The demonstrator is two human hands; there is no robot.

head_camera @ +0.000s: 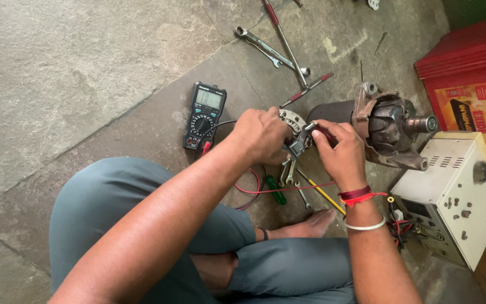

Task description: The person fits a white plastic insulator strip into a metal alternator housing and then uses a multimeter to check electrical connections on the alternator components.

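A small round metal part (293, 121) sits above the floor, gripped in the closed left hand (262, 135). The right hand (338, 152) pinches a red-handled tool (317, 130) against it. Beside them lies a motor (378, 126); a black meter (205, 115) lies further left.

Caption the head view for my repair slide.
Both hands hold a round metal part beside a meter.

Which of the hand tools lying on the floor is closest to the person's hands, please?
The green-handled screwdriver, just below the left hand and right hand; the spanners lie farther up the floor.
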